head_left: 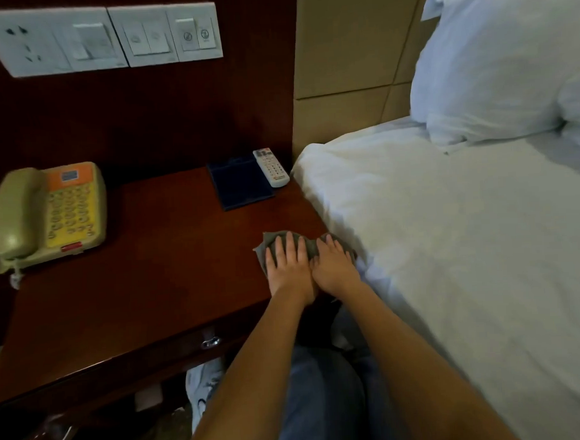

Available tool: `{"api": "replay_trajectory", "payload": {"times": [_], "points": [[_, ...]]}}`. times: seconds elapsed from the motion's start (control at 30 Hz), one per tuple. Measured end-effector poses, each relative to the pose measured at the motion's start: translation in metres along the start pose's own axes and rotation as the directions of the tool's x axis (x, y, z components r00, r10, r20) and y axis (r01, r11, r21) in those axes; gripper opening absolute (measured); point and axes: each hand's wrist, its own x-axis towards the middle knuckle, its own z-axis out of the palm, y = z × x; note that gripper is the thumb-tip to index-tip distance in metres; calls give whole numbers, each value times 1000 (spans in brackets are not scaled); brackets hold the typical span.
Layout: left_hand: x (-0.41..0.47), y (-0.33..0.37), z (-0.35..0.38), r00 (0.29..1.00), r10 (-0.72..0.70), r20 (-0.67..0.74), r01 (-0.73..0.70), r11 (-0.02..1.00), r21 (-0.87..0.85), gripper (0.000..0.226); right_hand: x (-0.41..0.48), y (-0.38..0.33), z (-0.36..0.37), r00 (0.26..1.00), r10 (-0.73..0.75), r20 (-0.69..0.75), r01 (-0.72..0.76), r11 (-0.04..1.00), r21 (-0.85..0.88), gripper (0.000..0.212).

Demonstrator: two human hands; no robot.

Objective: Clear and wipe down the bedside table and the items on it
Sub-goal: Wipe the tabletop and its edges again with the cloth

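On the bedside table (145,292), near its front right corner by the bed (449,246), lies a gray cloth (311,247). Left hand (289,269) and right hand (334,267) press flat on it, fingers spread, hands touching. A phone (46,217), blue tray (240,185) and remote (271,167) sit far back, with bare wood between.
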Motion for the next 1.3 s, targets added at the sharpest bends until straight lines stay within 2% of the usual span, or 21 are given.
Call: {"api": "replay_trajectory", "payload": {"times": [0.1, 0.23, 0.37, 0.47, 0.67, 0.9, 1.07, 1.17, 1.23, 1.27, 1.3], "points": [[11, 8, -1, 998, 66, 19, -67, 997, 31, 87, 14, 6, -5, 997, 80, -2, -79, 995, 66, 57], [32, -11, -14, 979, 202, 18, -202, 979, -6, 64, 26, 2, -5, 990, 140, -30, -139, 990, 31, 59], [45, -51, -24, 979, 203, 38, -200, 977, -71, 54, 29, -21, 9, 993, 102, -66, -109, 987, -121, 64], [41, -75, -28, 990, 140, 16, -139, 989, -56, 53, 37, -44, 19, 997, 16, -78, -28, 987, -157, 62], [2, -165, -33, 998, -64, -6, 64, 996, -57, 54, 28, -127, 57, 981, -190, 31, 192, 952, -236, 63], [-82, -282, -26, 947, -309, -83, 303, 950, -76, 54, -21, -242, 113, 893, -406, 194, 445, 863, -239, 63], [-123, -331, -21, 911, -394, -121, 382, 917, -114, 54, -49, -292, 140, 851, -454, 264, 516, 818, -254, 64], [-132, -346, -19, 891, -433, -133, 397, 888, -233, 54, -59, -310, 150, 850, -453, 268, 516, 818, -256, 64], [-132, -354, -22, 879, -464, -105, 375, 811, -449, 56, -62, -323, 155, 849, -450, 277, 516, 819, -250, 64], [-131, -358, -26, 868, -492, -66, 355, 708, -610, 57, -62, -331, 158, 847, -450, 282, 518, 819, -248, 64], [-130, -364, -31, 848, -530, -5, 337, 545, -767, 59, -62, -338, 160, 845, -451, 288, 521, 818, -245, 63]]}}
